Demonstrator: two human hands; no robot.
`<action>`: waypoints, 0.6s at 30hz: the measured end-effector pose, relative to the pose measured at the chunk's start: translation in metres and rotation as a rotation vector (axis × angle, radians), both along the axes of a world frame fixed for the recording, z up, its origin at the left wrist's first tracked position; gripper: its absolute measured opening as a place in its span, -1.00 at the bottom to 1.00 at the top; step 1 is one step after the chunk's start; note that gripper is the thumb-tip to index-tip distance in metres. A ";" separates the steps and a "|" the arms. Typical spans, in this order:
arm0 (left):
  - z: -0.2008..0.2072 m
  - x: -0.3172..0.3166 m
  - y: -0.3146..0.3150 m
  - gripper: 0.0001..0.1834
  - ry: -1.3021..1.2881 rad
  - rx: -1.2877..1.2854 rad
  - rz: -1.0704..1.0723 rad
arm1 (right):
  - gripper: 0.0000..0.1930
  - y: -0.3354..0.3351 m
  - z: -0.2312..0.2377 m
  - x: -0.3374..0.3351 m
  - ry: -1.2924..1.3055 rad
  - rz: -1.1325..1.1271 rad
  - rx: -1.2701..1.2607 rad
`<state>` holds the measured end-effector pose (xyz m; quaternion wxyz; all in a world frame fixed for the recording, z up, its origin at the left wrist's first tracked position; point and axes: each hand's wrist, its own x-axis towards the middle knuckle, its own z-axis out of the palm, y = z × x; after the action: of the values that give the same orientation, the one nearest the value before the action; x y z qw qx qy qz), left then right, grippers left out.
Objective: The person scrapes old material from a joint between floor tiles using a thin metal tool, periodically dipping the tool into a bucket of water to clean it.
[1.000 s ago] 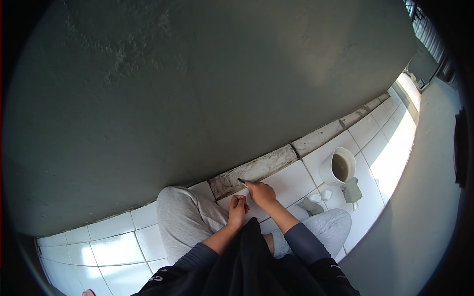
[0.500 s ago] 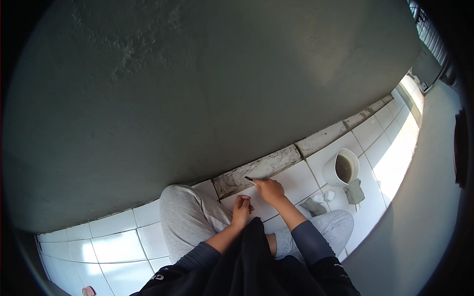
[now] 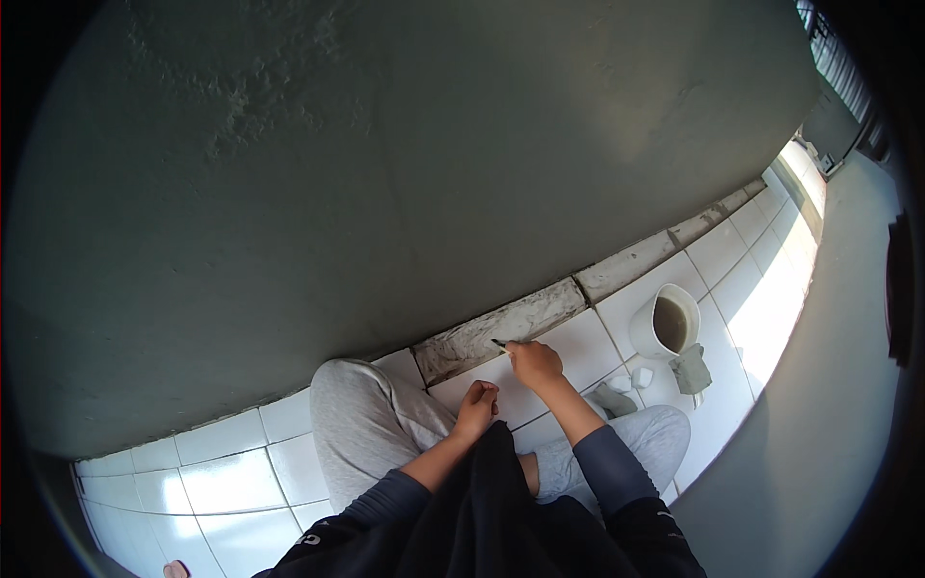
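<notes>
My right hand (image 3: 537, 366) is closed round a thin tool with a dark tip (image 3: 499, 344); its exact kind is too small to tell. The tip is at the smeared, whitish skirting tile (image 3: 511, 328) along the foot of the grey wall. Nearer my body, my left hand (image 3: 478, 408) hovers over the floor tiles with its fingers curled in. Whatever it may hold is hidden. To the right of my right hand stands a white container (image 3: 665, 323) with murky brownish liquid inside.
A grey-coated flat tool (image 3: 690, 370) lies against the container. Small white pieces (image 3: 641, 378) and a grey cloth-like lump (image 3: 614, 400) rest by my right knee. The grey plastered wall (image 3: 385, 193) rises ahead. White floor tiles (image 3: 231, 480) extend to both sides.
My right hand has slid a little to the right and slightly away from me along the skirting tile, carrying the dark-tipped tool. My left hand has barely shifted.
</notes>
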<state>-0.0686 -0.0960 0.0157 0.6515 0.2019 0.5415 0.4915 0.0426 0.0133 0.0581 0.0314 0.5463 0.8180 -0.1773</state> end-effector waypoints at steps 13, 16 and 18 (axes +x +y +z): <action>-0.013 0.003 0.000 -0.90 -0.001 0.045 -0.018 | -0.84 0.003 -0.001 -0.008 -0.046 -0.130 -0.011; -0.012 0.000 0.000 -0.90 0.013 0.051 -0.008 | -0.85 -0.001 0.007 -0.006 -0.032 -0.067 -0.114; -0.011 0.002 0.001 -0.90 0.018 0.048 -0.022 | -0.85 0.001 0.010 -0.006 -0.032 -0.083 -0.092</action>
<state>-0.0670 -0.0954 0.0043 0.6467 0.2279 0.5333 0.4954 0.0364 0.0147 0.0680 0.0623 0.5806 0.7849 -0.2072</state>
